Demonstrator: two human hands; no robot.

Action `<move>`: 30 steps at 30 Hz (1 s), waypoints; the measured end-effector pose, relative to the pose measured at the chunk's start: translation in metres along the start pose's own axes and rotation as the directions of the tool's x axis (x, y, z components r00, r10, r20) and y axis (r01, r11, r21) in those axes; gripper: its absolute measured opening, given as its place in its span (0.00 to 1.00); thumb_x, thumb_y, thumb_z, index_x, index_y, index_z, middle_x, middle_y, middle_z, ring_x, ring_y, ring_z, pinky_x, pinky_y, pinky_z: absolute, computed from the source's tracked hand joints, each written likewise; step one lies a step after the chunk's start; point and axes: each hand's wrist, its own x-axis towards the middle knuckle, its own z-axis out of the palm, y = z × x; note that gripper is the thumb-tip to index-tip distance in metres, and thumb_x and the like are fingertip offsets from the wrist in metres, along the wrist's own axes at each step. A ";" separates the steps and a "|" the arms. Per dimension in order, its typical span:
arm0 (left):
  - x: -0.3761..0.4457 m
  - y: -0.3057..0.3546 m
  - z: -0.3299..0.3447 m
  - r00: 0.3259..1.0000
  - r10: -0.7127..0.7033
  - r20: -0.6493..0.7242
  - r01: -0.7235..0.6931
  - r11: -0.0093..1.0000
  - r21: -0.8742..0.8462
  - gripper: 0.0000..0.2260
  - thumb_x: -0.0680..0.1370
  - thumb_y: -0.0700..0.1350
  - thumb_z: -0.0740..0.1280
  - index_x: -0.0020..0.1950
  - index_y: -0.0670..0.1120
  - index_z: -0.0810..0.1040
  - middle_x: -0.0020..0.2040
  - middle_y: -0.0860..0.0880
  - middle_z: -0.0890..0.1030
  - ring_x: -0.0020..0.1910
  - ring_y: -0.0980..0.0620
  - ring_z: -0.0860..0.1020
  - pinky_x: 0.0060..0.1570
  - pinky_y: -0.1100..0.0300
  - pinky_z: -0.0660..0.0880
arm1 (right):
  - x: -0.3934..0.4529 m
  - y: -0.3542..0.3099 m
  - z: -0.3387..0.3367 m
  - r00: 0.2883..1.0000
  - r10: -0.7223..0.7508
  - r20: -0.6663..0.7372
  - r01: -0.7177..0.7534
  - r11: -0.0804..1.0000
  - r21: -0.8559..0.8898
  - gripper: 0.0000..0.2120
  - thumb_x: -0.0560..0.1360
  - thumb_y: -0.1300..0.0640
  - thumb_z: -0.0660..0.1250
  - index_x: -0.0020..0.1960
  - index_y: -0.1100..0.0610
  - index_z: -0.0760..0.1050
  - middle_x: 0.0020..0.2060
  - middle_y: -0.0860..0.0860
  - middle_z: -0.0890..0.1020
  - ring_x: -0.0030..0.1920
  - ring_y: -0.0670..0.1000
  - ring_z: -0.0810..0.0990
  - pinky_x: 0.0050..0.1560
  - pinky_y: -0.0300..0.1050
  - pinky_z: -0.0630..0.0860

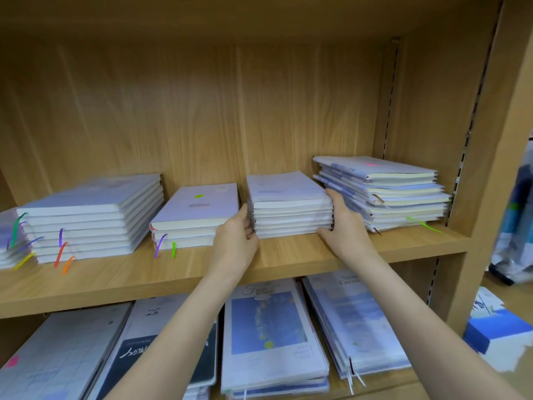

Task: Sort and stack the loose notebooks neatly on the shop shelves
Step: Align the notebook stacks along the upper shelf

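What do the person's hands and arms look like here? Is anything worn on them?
Both forearms are bare as far as the picture shows: no sleeves are in view. The left hand and the right hand wear no gloves, and no watch, bracelet or ring can be seen. No markings show.

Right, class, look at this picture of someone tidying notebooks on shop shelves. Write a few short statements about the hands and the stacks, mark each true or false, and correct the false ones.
1. Both hands touch the same stack of notebooks. True: the left hand is at its left side, the right hand at its right side.
2. That stack is on the lower shelf. False: it sits on the upper shelf.
3. The stack to the right is neatly squared. False: its notebooks are fanned and uneven.
4. Coloured ribbon markers hang from the far left stack. True.
5. The left hand holds a single notebook in the air. False: it presses against the stack's side.
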 end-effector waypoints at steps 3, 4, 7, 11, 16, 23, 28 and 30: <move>-0.004 0.004 -0.002 0.999 0.032 0.010 -0.032 0.998 -0.049 0.25 0.75 0.30 0.62 0.71 0.45 0.66 0.54 0.55 0.74 0.50 0.61 0.74 0.41 0.84 0.65 | -0.001 0.001 -0.002 1.000 -0.024 -0.011 0.025 0.997 0.074 0.32 0.73 0.64 0.68 0.73 0.56 0.59 0.61 0.55 0.77 0.60 0.55 0.75 0.46 0.31 0.64; -0.004 0.004 -0.002 0.999 0.039 0.022 -0.038 0.998 -0.052 0.24 0.75 0.30 0.62 0.71 0.44 0.67 0.52 0.57 0.73 0.48 0.64 0.73 0.40 0.84 0.64 | -0.001 0.002 -0.003 1.000 -0.027 0.001 0.027 0.996 0.087 0.33 0.72 0.63 0.69 0.73 0.56 0.59 0.61 0.55 0.77 0.60 0.54 0.75 0.48 0.31 0.65; -0.002 0.001 -0.002 0.998 0.054 0.035 -0.053 0.998 -0.023 0.23 0.75 0.28 0.61 0.69 0.41 0.70 0.44 0.64 0.72 0.39 0.70 0.70 0.41 0.81 0.66 | 0.000 0.005 -0.004 0.999 -0.023 0.035 0.018 0.993 0.118 0.36 0.71 0.62 0.71 0.74 0.55 0.57 0.62 0.53 0.76 0.61 0.53 0.76 0.58 0.40 0.71; 0.000 -0.002 -0.001 0.997 0.055 0.054 -0.058 0.996 0.062 0.23 0.74 0.29 0.60 0.68 0.41 0.70 0.37 0.63 0.69 0.38 0.65 0.71 0.45 0.74 0.66 | 0.000 0.005 -0.006 0.999 0.002 0.049 -0.009 0.987 0.157 0.36 0.70 0.63 0.71 0.73 0.55 0.58 0.61 0.54 0.77 0.62 0.55 0.76 0.61 0.52 0.73; -0.001 0.001 -0.003 0.996 -0.006 0.090 0.005 1.000 0.013 0.26 0.76 0.29 0.61 0.73 0.43 0.63 0.62 0.47 0.76 0.61 0.51 0.75 0.52 0.73 0.66 | 0.001 0.007 -0.005 0.999 -0.014 0.046 0.009 0.994 0.108 0.36 0.71 0.63 0.70 0.74 0.55 0.56 0.61 0.54 0.77 0.61 0.54 0.76 0.58 0.41 0.71; -0.003 0.005 -0.005 0.992 -0.034 0.125 0.042 0.997 -0.063 0.24 0.76 0.28 0.60 0.71 0.41 0.66 0.57 0.53 0.74 0.62 0.54 0.73 0.54 0.73 0.64 | 0.004 0.009 -0.001 1.000 -0.020 0.022 0.018 0.997 0.069 0.30 0.74 0.61 0.66 0.73 0.57 0.58 0.61 0.56 0.77 0.61 0.56 0.75 0.56 0.44 0.71; -0.002 0.003 -0.005 0.992 -0.040 0.119 0.046 0.998 -0.048 0.24 0.76 0.29 0.60 0.71 0.41 0.67 0.63 0.48 0.75 0.65 0.51 0.72 0.55 0.74 0.64 | 0.003 0.006 -0.002 0.999 -0.042 0.023 0.041 0.998 0.038 0.27 0.75 0.62 0.66 0.71 0.59 0.61 0.61 0.56 0.76 0.61 0.55 0.75 0.54 0.41 0.70; -0.002 0.004 -0.005 0.992 -0.036 0.117 0.042 0.998 -0.048 0.24 0.76 0.29 0.60 0.71 0.42 0.67 0.63 0.47 0.75 0.65 0.52 0.73 0.55 0.73 0.64 | 0.003 0.005 -0.003 0.999 -0.037 0.027 0.036 0.998 0.046 0.27 0.75 0.62 0.66 0.71 0.59 0.61 0.62 0.56 0.76 0.62 0.55 0.74 0.54 0.39 0.68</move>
